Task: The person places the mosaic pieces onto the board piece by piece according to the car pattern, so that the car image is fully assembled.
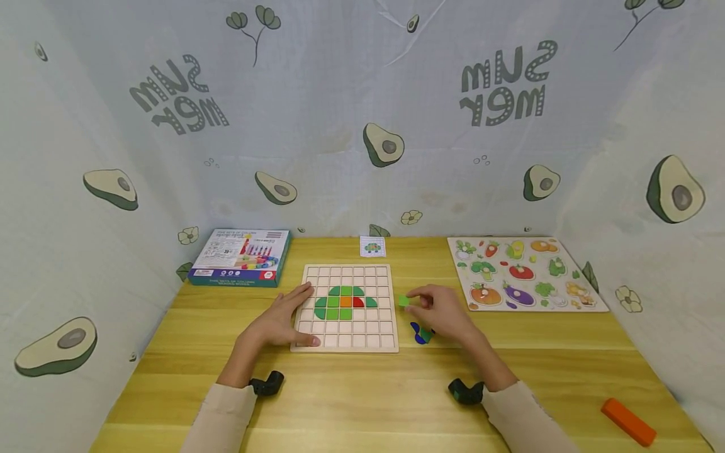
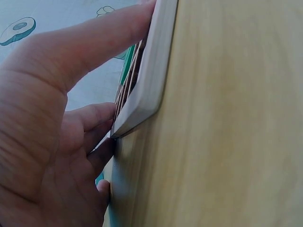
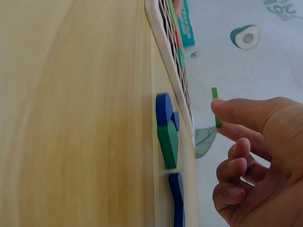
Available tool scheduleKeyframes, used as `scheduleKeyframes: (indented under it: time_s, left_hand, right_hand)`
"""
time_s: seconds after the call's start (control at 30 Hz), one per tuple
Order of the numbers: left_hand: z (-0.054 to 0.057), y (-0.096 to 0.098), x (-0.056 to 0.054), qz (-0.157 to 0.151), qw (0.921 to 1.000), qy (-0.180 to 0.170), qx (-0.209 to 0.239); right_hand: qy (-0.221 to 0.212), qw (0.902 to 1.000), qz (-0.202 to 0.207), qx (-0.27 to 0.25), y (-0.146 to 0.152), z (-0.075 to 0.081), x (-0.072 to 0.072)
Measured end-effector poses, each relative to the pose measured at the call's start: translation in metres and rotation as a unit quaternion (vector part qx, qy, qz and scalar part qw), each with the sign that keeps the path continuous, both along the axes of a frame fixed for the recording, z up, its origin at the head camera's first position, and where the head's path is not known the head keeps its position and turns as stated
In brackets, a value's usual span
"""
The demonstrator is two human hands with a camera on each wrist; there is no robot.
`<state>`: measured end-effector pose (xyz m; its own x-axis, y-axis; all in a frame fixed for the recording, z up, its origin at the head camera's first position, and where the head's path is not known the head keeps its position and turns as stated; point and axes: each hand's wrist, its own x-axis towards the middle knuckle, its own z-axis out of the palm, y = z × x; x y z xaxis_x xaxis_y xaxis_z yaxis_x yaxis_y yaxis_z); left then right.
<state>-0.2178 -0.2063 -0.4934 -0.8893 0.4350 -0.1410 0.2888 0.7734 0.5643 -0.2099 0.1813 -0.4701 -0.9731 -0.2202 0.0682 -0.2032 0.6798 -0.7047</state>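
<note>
A light green square tile [image 1: 403,301] is pinched between the thumb and fingers of my right hand [image 1: 446,313], just off the right side of a wooden grid board [image 1: 374,340]. In the right wrist view the tile [image 3: 215,92] is edge-on, raised above the table. My left hand [image 1: 276,324] rests at the board's left edge, thumb on the lower left corner and fingers spread along the side. Green tiles, an orange square [image 1: 345,302] and a red piece [image 1: 358,302] fill the middle of the grid. Below my right hand lie blue pieces [image 3: 164,109] and a dark green piece [image 3: 167,145].
Behind the board lies a small pattern card [image 1: 372,246]. A flat box [image 1: 240,258] is at the back left, a vegetable picture board [image 1: 521,274] at the back right. An orange block [image 1: 629,421] lies front right. Printed cloth [image 1: 340,94] surrounds the table.
</note>
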Motion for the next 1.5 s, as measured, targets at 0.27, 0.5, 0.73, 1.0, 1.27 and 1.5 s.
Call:
scheduleKeyframes:
  time_s: [0.27,0.5,0.73,1.0,1.27,1.5]
  left_hand:
    - [0.001,0.0,0.0,-0.001,1.0,0.002,0.002]
    - [0.003,0.001,0.001,0.002,1.0,0.0,-0.004]
    - [0.001,0.001,0.0,0.002,1.0,-0.001,-0.003]
    - [0.002,0.001,-0.001,0.001,1.0,-0.002,-0.006]
    - [0.002,0.0,0.0,-0.002,1.0,0.0,0.002]
    - [0.002,0.0,0.0,-0.007,1.0,0.002,0.004]
  right_hand:
    - [0.007,0.9998,0.017,-0.008,-0.02,0.003,0.001]
    - [0.012,0.9994,0.031,-0.01,-0.034,0.001,-0.001]
    - [0.003,0.9984,0.049,-0.028,-0.048,-0.001,-0.002]
    - [-0.027,0.9975,0.051,-0.04,-0.063,-0.005,0.0]
    - [-0.027,0.9974,0.062,-0.023,-0.078,-0.011,-0.002]
    - [-0.03,0.9977,0.059,-0.015,-0.086,-0.013,-0.003]
